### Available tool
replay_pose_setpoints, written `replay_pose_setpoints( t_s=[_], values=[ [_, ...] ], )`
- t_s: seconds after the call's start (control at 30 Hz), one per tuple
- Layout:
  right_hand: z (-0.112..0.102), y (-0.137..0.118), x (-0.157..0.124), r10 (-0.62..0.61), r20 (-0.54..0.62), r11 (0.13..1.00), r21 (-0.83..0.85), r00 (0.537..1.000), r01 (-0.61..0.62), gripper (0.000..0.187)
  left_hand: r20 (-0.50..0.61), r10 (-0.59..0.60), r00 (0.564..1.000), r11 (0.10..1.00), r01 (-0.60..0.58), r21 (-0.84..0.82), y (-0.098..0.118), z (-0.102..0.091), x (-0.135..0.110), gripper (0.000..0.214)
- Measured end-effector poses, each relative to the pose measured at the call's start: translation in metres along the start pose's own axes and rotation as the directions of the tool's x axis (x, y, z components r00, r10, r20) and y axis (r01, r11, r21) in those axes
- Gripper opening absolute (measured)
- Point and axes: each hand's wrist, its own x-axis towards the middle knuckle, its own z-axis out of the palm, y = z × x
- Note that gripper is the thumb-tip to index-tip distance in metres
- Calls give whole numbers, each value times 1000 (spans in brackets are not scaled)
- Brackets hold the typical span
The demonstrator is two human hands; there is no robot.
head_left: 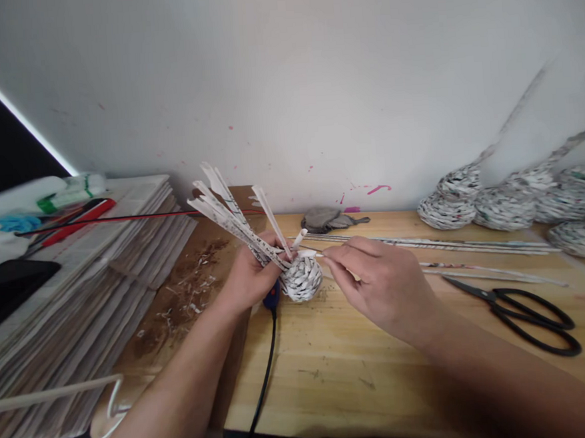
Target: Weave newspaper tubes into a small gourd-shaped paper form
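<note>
My left hand (256,275) is closed around a small woven ball of rolled newspaper (303,279) and the base of its tubes. Several newspaper tubes (235,219) fan up and left from the weave. Pinched together at the ball's upper right, the thumb and forefinger of my right hand (384,282) hold the thin end of a white paper strip (307,252). How that strip enters the weave is partly hidden. Beneath my left hand, a dark blue device (272,297) with a black cable (266,374) shows in part.
Black scissors (514,310) lie at right, near loose paper tubes (455,248). Woven paper pieces (451,201) with long stems stand behind. A grey cloth item (325,219) rests by the wall. On the left are stacked newspapers (126,277) and a brown board (178,300) with paper scraps.
</note>
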Motion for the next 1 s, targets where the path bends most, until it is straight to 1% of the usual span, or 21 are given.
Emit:
replay_pose_setpoints(
  t_s=[0.23, 0.77, 1.0],
  values=[
    [2, 0, 0, -4, -11, 1000, 14, 1000, 4, 17, 0, 21, 1000, 1000, -21, -5, -2, 1, 1, 16],
    [1, 0, 0, -4, 15, 1000, 22, 1000, 4, 17, 12, 27, 1000, 999, -27, 19, -1, 1, 0, 19],
    [2, -1, 0, -7, 22, 1000, 18, 1000, 7, 17, 22, 24, 999, 1000, -24, -3, -2, 2, 0, 15]
  ],
)
